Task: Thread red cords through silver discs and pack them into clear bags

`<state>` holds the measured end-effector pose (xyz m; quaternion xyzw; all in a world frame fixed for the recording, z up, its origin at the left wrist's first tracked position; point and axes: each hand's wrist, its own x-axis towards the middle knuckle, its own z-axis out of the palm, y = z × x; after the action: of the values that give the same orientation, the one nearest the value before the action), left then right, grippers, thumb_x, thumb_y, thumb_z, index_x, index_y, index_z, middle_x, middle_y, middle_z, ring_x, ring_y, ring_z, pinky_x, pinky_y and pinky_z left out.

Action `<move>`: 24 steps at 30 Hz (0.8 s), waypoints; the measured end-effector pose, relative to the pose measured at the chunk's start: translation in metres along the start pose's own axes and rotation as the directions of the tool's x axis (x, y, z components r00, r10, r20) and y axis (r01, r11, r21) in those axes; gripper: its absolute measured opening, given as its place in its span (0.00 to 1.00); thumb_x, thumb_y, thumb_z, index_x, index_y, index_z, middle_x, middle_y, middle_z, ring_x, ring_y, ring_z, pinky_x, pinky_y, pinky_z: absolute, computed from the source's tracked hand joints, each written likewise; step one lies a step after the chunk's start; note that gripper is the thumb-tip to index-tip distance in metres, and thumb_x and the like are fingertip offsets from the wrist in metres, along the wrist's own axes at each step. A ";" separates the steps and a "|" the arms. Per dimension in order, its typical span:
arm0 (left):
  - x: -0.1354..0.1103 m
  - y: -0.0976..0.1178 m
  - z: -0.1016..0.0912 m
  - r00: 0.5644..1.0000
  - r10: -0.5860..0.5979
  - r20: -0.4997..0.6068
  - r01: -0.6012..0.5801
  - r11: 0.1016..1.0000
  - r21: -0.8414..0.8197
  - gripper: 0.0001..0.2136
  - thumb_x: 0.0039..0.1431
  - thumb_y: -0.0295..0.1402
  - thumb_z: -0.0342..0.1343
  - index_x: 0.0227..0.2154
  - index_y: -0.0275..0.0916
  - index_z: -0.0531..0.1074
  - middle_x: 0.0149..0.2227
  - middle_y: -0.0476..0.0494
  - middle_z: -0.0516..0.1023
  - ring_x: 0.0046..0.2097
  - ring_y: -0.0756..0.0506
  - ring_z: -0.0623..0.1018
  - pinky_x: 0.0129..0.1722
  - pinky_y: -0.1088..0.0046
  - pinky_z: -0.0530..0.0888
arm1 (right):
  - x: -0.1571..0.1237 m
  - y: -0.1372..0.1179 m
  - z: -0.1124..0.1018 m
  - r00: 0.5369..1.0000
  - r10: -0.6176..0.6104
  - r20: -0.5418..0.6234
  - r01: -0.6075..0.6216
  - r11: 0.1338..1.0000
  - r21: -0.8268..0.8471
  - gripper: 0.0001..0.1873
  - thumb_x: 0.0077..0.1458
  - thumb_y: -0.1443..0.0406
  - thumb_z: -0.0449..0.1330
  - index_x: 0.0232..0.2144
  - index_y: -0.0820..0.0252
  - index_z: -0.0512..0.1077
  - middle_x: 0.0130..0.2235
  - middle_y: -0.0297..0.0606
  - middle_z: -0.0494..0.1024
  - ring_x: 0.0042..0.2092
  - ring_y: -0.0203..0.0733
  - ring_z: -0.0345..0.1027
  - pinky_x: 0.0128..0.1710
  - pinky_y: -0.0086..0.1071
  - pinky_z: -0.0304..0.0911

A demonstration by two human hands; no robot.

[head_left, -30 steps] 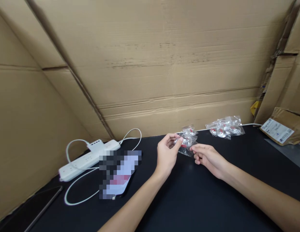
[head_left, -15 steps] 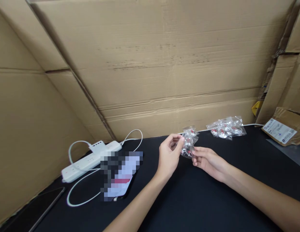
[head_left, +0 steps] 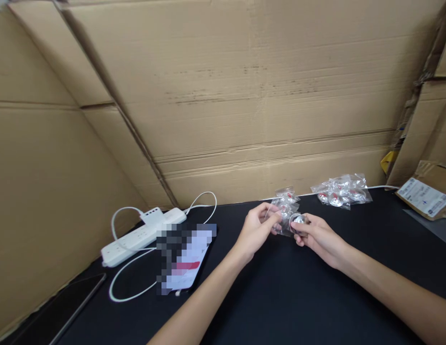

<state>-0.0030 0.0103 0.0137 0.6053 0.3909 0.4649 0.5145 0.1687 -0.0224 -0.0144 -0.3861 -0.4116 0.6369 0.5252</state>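
Observation:
My left hand (head_left: 258, 231) pinches a small clear plastic bag (head_left: 285, 229) between thumb and fingers. Just right of it, my right hand (head_left: 322, 238) grips a shiny round silver disc (head_left: 299, 219) by its edge; its exact kind is unclear. The disc sits at the bag's right side, and the bag partly overlaps my left fingers. Behind my hands lie more bagged silver discs with red marks (head_left: 289, 196). A larger heap of such bagged discs (head_left: 340, 191) rests farther right, near the cardboard wall.
A white power strip (head_left: 124, 245) with a plugged-in charger and looping white cable (head_left: 113, 287) lies left. Near it is a lit phone (head_left: 189, 263), partly blurred out. A dark tablet-like device (head_left: 68, 306) sits at lower left, a labelled cardboard package (head_left: 424, 196) at right.
My right hand has drawn slightly right, and the silver disc now shows bare in its fingers, where before it was seen within the plastic. The view has shifted a little.

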 end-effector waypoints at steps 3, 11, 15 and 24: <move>0.003 0.003 -0.008 0.996 -0.078 0.040 0.079 0.997 -0.016 0.13 0.53 0.43 0.61 0.34 0.37 0.74 0.28 0.44 0.76 0.27 0.48 0.77 0.23 0.76 0.70 | 0.001 -0.002 -0.003 0.997 -0.064 -0.032 0.058 0.985 -0.163 0.17 0.46 0.60 0.69 0.29 0.59 0.64 0.22 0.29 0.67 0.23 0.33 0.61 0.24 0.30 0.55; 0.017 -0.004 -0.037 0.999 -0.007 -0.045 0.010 0.997 0.075 0.09 0.48 0.36 0.63 0.24 0.36 0.74 0.22 0.48 0.72 0.17 0.55 0.64 0.14 0.81 0.60 | 0.005 -0.006 -0.011 0.998 -0.029 -0.062 0.027 0.999 -0.044 0.15 0.45 0.61 0.69 0.27 0.60 0.66 0.25 0.30 0.66 0.25 0.33 0.60 0.24 0.30 0.55; 0.026 -0.007 -0.059 0.944 0.034 -0.328 0.019 0.987 0.157 0.08 0.50 0.34 0.60 0.29 0.35 0.69 0.25 0.44 0.75 0.26 0.46 0.78 0.26 0.72 0.75 | 0.007 -0.007 -0.014 0.993 0.016 -0.116 -0.008 0.998 0.065 0.17 0.44 0.62 0.70 0.24 0.60 0.65 0.25 0.31 0.65 0.25 0.32 0.59 0.23 0.29 0.55; 0.022 -0.018 -0.080 0.901 0.039 -0.431 0.350 0.520 0.779 0.12 0.37 0.27 0.63 0.28 0.37 0.69 0.35 0.27 0.79 0.46 0.23 0.77 0.43 0.48 0.71 | 0.006 -0.003 -0.013 0.998 -0.012 -0.065 0.012 1.000 0.000 0.16 0.45 0.61 0.69 0.26 0.60 0.65 0.26 0.31 0.66 0.25 0.33 0.60 0.25 0.30 0.56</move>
<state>-0.0739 0.0550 0.0024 0.6310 0.7148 0.2814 0.1084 0.1814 -0.0142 -0.0166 -0.4040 -0.3964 0.6211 0.5421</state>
